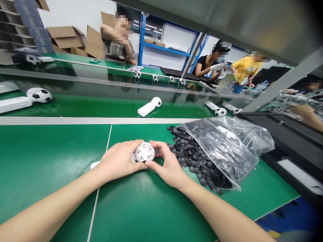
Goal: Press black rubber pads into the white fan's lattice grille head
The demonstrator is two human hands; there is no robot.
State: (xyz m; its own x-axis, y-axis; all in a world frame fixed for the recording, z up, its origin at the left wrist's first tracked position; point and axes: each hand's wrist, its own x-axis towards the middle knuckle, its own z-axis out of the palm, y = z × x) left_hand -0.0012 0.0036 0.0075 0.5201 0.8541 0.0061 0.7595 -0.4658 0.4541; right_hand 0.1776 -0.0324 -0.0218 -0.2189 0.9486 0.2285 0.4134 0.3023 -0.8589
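Between my hands, just above the green work surface, is a white soccer-ball handheld fan (144, 153), its round slotted grille facing up. My left hand (120, 160) is wrapped over the fan from the left, covering most of its handle, whose white end (95, 164) sticks out past the wrist. From the right, my right hand (168, 164) grips the rim with thumb and fingers. Whether a small piece is also between those fingers cannot be made out. Beside my right hand, many black flat pieces (191, 154) spill from a clear plastic bag (232, 144).
Beyond a pale ledge (75, 120), a green conveyor (106, 107) carries fans such as this one (148, 107). Several ball-headed fans line the far side. A black tray (282, 141) stands at right, near a slanted metal post (285, 80). Co-workers (121, 43) sit across the line.
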